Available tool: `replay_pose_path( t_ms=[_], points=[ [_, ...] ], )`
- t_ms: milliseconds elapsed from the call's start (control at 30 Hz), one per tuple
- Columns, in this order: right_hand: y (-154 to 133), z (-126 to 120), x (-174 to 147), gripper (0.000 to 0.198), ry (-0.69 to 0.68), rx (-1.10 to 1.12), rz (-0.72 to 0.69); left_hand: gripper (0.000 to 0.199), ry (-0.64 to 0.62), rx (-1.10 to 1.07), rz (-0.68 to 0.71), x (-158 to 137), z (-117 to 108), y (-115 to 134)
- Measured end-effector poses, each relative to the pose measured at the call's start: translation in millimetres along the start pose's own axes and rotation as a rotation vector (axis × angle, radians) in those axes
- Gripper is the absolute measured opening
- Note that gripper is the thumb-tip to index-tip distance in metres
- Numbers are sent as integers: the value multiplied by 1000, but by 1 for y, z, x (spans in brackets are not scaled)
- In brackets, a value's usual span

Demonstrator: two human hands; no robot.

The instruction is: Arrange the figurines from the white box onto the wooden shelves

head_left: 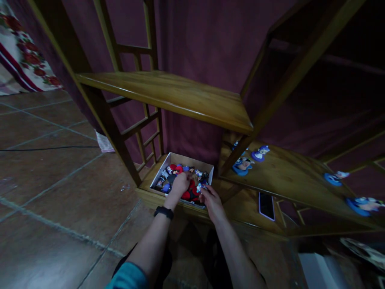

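A shallow white cardboard box (205, 163) stands on the low wooden shelf, holding several small painted figurines in red, blue, black and white. My left hand (181, 183), with a dark band at the wrist, reaches down into the box among them. Its fingertips are hidden, so what it touches there does not show. At the box's front right corner, my right hand (212, 199) pinches a small white and blue figurine (199, 187) between thumb and fingers. Just behind that figurine lie red and black pieces (190, 193) inside the box.
A wooden shelf board (168, 94) overhangs the box. To the right, another shelf (288, 172) bears several figurines on round bases, including a purple one (260, 153) and a blue one (335, 178). A phone (266, 206) lies below it. A slanted post (237, 154) divides the two sides.
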State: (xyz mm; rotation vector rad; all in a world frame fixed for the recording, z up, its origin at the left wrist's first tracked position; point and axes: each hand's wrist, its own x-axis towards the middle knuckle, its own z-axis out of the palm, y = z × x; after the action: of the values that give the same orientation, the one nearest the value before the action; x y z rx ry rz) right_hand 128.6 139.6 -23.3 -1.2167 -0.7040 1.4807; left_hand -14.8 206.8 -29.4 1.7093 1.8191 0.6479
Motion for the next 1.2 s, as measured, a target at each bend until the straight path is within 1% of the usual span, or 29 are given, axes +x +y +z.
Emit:
replay_pose_path(
  t_ms=[67, 167, 333, 500, 700, 767, 833, 900, 1033, 1100, 1200],
  points=[
    [-1, 2, 2, 34, -13, 15, -10, 28, -46, 221, 95, -5, 8, 0],
    [-4, 2, 3, 37, -9, 22, -4, 28, -69, 419, 161, -11, 20, 3],
    [-6, -2, 4, 39, 5, 37, -6, 28, -85, 490, 172, -12, 30, 9],
    [-2, -5, 7, 37, -12, 40, -18, 25, -74, 485, 124, -8, 31, 13],
    [3, -3, 13, 35, 10, 32, -45, 27, -74, 456, 119, -7, 26, 10],
    [4, -2, 15, 34, 30, 13, -58, 27, -101, 416, 104, -6, 24, 8],
    [5, -1, 17, 34, 41, 6, -69, 31, -114, 332, 84, -3, 19, 5],
    [4, 0, 18, 35, 41, 19, -77, 37, -85, 255, 45, 1, 12, 2],
    [1, 1, 16, 36, 37, 74, -71, 32, 22, 200, -19, 6, -3, -1],
    [-1, 2, 15, 36, 36, 97, -54, 31, 49, 180, -7, 8, -6, 1],
    [-2, 2, 14, 34, 49, 117, -43, 32, 44, 157, 15, 10, -6, 7]
  ],
)
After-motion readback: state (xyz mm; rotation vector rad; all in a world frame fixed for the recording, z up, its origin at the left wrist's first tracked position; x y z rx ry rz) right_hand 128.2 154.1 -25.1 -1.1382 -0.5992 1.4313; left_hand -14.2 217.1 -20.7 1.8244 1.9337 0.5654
